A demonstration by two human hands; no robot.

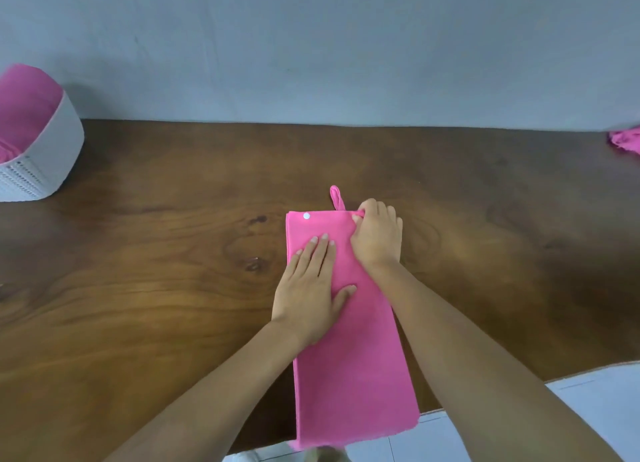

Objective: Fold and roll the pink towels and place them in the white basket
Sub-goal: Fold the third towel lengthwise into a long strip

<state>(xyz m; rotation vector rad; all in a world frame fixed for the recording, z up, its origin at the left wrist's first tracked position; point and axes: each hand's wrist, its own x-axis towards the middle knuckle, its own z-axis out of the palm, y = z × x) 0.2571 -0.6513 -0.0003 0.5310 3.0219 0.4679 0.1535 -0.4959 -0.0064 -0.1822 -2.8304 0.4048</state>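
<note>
We note the left hand [310,285] lying flat on the pink towel [353,375]. Its fingers are straight and close together, the thumb is spread to the side, and the palm presses the cloth down. The right hand [377,236] sits just beside it and a little further out, fingers curled over the towel's far right corner, where a small ridge of cloth is pinched up. The two hands are close, wrists nearly touching, and both rest on the far half of the towel. The towel is a soft, matte, fleecy cloth folded into a long narrow strip. It runs away from us down the middle of the tabletop [173,219], and its near end overhangs the tabletop's near edge. At the far end a slim hanging loop [337,198] of the same pink sticks out past the fold, and a small round white snap [306,215] sits near the far left corner. The tabletop is dark brown wood, smooth with a low sheen, with wavy grain and a few knots. Well apart at the far left stands the white basket [52,150], a rounded tub with a perforated lower wall and pink towels [24,105] inside; we cannot tell how they are folded. At the far right edge lies another crumpled pink towel [627,141]. Behind is a plain grey-blue wall [311,46], and pale floor tiles [606,409] show at the lower right.
</note>
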